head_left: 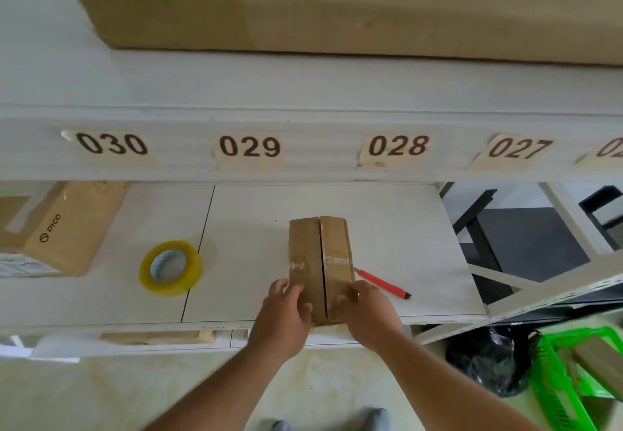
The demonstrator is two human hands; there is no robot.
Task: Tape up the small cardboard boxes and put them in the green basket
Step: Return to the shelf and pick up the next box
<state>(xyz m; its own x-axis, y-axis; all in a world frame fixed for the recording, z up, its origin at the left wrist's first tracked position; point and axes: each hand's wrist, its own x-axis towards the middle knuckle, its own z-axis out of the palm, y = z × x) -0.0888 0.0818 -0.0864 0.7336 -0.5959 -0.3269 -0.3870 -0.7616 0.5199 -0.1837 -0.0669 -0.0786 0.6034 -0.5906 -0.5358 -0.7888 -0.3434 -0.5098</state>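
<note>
A small brown cardboard box point(320, 255) lies on the white shelf point(236, 289) near its front edge, its two top flaps folded together with an open seam down the middle. My left hand point(286, 316) grips the box's near left corner, and my right hand point(367, 312) grips the near right corner. A roll of yellowish clear tape point(171, 268) sits on the shelf to the left of the box. A red-handled cutter point(382, 284) lies just right of the box. The green basket point(569, 380) stands on the floor at lower right with a brown box inside.
A larger PICO cardboard box point(64, 228) stands at the shelf's left. The upper shelf beam point(313, 147) carries number labels, with big cartons above. A black plastic bag point(492, 360) lies on the floor beside the basket. Dark table legs point(478, 228) show behind the shelf at right.
</note>
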